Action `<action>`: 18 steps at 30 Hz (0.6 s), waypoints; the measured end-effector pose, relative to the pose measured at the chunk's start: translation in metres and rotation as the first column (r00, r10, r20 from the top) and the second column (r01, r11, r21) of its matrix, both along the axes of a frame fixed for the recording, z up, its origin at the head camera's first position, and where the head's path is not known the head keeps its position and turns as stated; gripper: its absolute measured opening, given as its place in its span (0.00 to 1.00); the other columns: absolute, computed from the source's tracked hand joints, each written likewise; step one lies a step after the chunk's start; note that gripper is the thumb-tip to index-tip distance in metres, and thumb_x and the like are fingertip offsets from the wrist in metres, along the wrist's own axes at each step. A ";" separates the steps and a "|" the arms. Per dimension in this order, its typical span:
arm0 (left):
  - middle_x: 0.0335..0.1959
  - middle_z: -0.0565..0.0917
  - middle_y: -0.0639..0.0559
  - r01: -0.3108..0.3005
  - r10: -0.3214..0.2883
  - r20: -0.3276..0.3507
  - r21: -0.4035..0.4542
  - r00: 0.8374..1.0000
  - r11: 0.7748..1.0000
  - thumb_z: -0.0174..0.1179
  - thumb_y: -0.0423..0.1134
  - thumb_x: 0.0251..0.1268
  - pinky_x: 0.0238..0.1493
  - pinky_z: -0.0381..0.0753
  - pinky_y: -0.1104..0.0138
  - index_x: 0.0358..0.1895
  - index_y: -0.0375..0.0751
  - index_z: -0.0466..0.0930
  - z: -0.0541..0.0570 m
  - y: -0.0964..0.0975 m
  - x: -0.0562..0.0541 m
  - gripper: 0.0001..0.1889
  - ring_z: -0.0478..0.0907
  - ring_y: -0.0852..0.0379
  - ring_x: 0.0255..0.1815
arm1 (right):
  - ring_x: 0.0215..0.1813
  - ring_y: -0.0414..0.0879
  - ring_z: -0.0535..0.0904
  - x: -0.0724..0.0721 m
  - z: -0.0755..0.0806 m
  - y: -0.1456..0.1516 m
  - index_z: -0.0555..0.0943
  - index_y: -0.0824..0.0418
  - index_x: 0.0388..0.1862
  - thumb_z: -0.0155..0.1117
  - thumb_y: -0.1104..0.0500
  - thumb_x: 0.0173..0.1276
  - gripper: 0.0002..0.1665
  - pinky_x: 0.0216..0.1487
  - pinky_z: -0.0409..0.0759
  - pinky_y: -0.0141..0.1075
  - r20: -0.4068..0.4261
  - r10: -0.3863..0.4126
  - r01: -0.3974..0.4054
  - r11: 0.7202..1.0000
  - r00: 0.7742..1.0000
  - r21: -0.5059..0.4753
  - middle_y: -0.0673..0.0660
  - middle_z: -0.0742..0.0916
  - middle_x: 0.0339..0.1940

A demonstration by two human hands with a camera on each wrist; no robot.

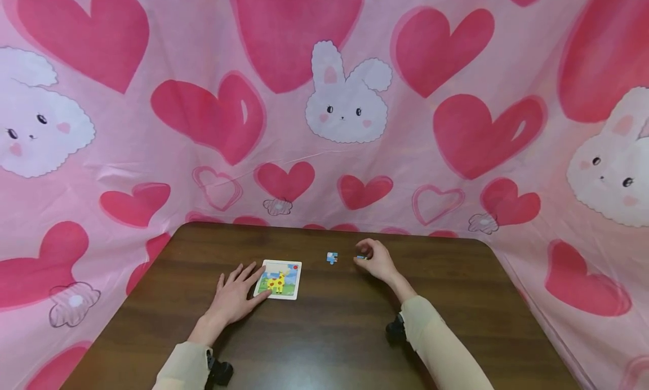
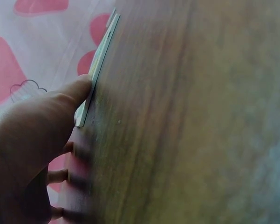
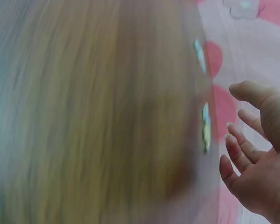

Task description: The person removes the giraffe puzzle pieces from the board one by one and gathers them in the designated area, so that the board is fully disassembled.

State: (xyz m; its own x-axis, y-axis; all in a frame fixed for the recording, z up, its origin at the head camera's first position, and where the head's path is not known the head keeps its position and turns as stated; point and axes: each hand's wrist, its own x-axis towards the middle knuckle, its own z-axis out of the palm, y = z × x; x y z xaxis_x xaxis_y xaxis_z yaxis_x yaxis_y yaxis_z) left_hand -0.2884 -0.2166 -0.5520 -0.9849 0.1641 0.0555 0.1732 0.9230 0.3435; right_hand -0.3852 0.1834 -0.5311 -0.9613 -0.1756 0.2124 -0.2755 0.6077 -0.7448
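Note:
A square jigsaw board (image 1: 290, 286) with a white border and a yellow giraffe picture lies flat on the table. A pale beige patch shows at its upper left. My left hand (image 1: 233, 295) rests spread at its left side, and in the left wrist view the thumb (image 2: 80, 89) touches the board's edge (image 2: 102, 53). One blue puzzle piece (image 1: 332, 257) lies to the right of the board. My right hand (image 1: 380, 262) hovers around a second piece (image 1: 361, 257), which its fingers partly hide. In the right wrist view the loosely bent fingers stand apart from that piece (image 3: 206, 128).
The brown wooden table (image 1: 314, 345) has its far edge against a pink curtain (image 1: 405, 153) with hearts and rabbits. Black wrist cameras sit on both forearms, the left one (image 1: 220, 373) low over the table and the right one (image 1: 395, 329) farther forward.

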 end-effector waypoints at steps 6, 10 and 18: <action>0.87 0.68 0.37 0.002 -0.002 0.009 0.002 1.000 1.000 0.65 0.66 0.75 0.81 0.49 0.18 0.85 0.52 0.69 -0.001 0.000 0.000 0.42 0.59 0.26 0.88 | 0.44 0.54 0.82 0.005 0.004 -0.025 0.85 0.69 0.58 0.80 0.66 0.66 0.23 0.48 0.78 0.37 0.023 0.028 -0.026 0.998 0.999 -0.050 0.67 0.87 0.45; 0.87 0.68 0.37 0.002 -0.002 0.015 0.002 1.000 1.000 0.65 0.66 0.74 0.81 0.49 0.18 0.85 0.52 0.69 0.000 0.001 0.001 0.42 0.59 0.26 0.88 | 0.42 0.51 0.81 0.010 0.005 -0.041 0.85 0.68 0.56 0.80 0.66 0.66 0.21 0.45 0.78 0.34 0.029 0.075 -0.073 0.995 0.997 -0.068 0.66 0.87 0.44; 0.86 0.68 0.37 0.000 0.000 0.001 -0.002 1.000 1.000 0.65 0.66 0.74 0.80 0.50 0.18 0.85 0.51 0.69 0.001 0.000 0.000 0.42 0.60 0.26 0.88 | 0.41 0.48 0.81 0.016 0.006 -0.078 0.85 0.68 0.59 0.79 0.64 0.69 0.22 0.45 0.79 0.31 0.045 0.190 -0.187 0.981 0.981 -0.057 0.65 0.88 0.46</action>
State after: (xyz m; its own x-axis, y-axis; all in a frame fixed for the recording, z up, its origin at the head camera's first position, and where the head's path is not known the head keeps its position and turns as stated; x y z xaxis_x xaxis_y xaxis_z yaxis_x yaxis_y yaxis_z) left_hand -0.2880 -0.2170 -0.5513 -0.9849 0.1643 0.0538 0.1728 0.9236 0.3423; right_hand -0.3692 0.1055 -0.5250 -0.9216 -0.3444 0.1790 -0.3433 0.5081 -0.7900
